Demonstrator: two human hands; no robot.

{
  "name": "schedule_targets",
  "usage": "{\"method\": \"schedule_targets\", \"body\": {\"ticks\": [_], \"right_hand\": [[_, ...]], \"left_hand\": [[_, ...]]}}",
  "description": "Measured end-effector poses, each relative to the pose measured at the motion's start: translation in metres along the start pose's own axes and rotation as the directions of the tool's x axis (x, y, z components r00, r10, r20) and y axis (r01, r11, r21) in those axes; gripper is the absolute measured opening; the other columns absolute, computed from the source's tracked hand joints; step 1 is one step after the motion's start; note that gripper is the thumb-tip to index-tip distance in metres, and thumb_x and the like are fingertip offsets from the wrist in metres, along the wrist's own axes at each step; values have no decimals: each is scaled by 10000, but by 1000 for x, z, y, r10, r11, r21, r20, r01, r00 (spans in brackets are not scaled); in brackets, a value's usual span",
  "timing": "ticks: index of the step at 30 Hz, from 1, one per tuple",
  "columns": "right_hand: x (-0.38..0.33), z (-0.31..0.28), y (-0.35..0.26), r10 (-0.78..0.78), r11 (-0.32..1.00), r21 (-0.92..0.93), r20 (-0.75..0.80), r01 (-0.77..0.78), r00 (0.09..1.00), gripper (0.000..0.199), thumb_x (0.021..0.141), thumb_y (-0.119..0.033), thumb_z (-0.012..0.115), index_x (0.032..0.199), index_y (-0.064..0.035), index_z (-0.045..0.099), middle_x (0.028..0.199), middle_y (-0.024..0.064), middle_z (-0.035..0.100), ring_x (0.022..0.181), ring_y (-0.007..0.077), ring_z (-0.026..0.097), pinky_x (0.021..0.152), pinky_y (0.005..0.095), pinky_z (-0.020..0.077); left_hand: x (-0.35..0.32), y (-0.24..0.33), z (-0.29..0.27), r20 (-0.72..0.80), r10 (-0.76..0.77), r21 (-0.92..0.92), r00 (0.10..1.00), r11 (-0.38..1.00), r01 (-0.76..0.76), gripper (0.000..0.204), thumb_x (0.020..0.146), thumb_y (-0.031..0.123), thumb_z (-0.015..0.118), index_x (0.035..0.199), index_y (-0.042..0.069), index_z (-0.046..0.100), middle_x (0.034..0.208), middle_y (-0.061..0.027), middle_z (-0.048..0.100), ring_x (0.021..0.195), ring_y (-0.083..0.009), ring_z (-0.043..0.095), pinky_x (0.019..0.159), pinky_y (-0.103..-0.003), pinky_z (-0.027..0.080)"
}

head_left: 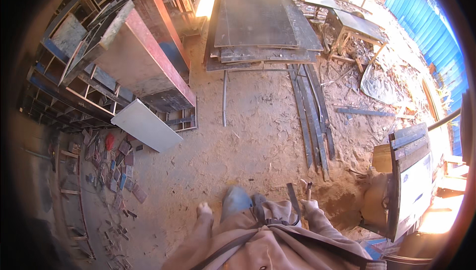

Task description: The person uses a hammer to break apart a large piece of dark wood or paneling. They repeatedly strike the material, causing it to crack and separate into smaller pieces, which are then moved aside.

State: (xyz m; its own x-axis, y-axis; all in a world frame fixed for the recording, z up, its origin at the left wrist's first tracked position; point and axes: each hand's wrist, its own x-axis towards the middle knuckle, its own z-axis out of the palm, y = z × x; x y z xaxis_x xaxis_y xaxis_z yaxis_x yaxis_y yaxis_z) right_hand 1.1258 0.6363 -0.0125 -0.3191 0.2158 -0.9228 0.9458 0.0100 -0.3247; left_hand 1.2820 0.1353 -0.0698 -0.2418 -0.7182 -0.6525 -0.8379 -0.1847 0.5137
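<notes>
My right hand is closed around the handle of what looks like a hammer, its dark head pointing away from me. My left hand hangs low beside my leg, its fingers curled in, and nothing shows in it. Both hands are over the dusty ground, apart from any furniture or boards. A dark strap hangs from my waist between the hands, nearer the right one.
Ahead stands a stack of dark panels on metal legs, with long dark strips on the ground. Wooden frames and a pale board are at left, above scattered offcuts. At right is a panelled box.
</notes>
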Motion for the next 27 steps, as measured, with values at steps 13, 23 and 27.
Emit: {"method": "schedule_targets", "body": {"ticks": [13,23,27], "right_hand": [[61,80,-233,-64,970,221,-150,96,987,221,874,-163,784,822,-71,590,597,23,542,427,156,511,383,335,398],[51,141,-571,-385,908,-214,-87,360,919,332,946,-366,733,926,-43,659,673,19,596,483,144,532,432,310,412],[119,208,-683,-760,410,-697,96,589,643,370,914,-377,759,1027,-37,671,760,116,660,675,199,621,645,399,511]], "left_hand": [[279,319,163,360,-20,-548,933,805,228,276,908,321,639,990,60,676,746,-83,642,508,-228,532,432,-401,410],[308,576,306,355,135,-507,925,859,70,153,1027,234,610,930,122,570,651,-9,522,439,-105,445,364,-296,291],[381,613,284,575,397,-736,716,632,241,179,1048,306,587,1004,133,578,680,-31,568,475,-150,517,390,-322,374]]}}
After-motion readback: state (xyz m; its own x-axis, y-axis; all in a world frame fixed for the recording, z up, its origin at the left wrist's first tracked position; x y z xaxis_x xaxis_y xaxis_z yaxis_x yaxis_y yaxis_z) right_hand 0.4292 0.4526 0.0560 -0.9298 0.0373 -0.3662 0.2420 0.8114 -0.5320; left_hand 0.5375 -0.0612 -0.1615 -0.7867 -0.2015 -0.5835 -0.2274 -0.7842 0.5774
